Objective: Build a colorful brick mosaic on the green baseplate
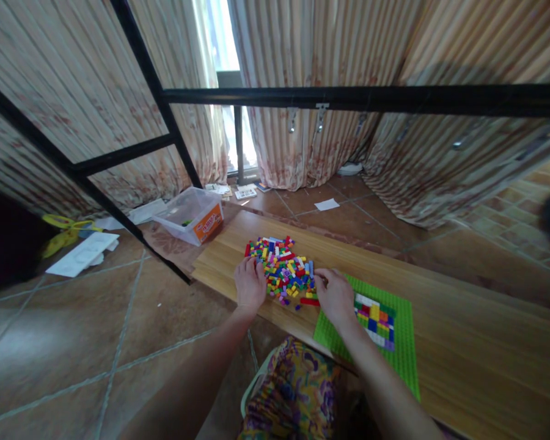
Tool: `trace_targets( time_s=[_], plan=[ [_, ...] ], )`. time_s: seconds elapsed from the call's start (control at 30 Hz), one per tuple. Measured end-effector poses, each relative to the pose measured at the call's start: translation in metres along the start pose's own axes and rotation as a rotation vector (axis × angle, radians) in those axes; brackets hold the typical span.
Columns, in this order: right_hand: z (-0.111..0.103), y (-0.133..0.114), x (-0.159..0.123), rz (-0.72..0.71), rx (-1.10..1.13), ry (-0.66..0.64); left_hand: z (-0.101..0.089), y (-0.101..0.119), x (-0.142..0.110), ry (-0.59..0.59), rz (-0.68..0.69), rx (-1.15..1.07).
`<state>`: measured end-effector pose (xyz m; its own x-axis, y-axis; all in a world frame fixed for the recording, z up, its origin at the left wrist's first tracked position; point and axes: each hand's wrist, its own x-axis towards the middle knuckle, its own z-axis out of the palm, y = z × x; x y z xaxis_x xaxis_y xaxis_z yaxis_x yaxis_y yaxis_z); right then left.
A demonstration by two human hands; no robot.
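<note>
A loose heap of small multicoloured building bricks [286, 269] lies on the wooden bench top. My left hand [250, 286] rests at the heap's near left side. Its fingers are curled together against the bricks, and whatever they grip is hidden. At the heap's right side, my right hand [337, 298] holds thumb and fingers in a pinch; anything between them is too small to make out. Partly under that hand and forearm is a green baseplate [406, 330]. A patchwork of coloured bricks [374, 321] is fixed on it. Beside the right hand lies a long red brick [308, 301].
A clear plastic box [176, 223] with an orange label stands beyond the bench's left end. The long wooden bench [476, 354] runs off to the right. Black metal frame bars [348, 98] cross in front of the curtains. Papers [85, 253] lie on the tiled floor.
</note>
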<state>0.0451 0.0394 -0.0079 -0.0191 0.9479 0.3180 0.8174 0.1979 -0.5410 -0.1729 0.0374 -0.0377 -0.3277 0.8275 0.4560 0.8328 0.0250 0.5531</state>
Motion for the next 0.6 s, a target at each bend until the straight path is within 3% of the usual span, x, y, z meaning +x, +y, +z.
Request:
trace_targets(
  time_s=[0.13,0.37,0.6],
  plan=[
    [0.002,-0.008,0.028,0.027,-0.089,-0.124,0.001,-0.001,0.000,0.003,0.003,0.004],
    [-0.002,-0.025,0.061,0.028,-0.236,-0.465,0.003,-0.002,-0.001,0.010,0.017,0.022],
    [-0.002,-0.019,0.063,0.055,-0.202,-0.467,0.003,-0.001,0.000,0.017,0.009,0.033]
  ],
)
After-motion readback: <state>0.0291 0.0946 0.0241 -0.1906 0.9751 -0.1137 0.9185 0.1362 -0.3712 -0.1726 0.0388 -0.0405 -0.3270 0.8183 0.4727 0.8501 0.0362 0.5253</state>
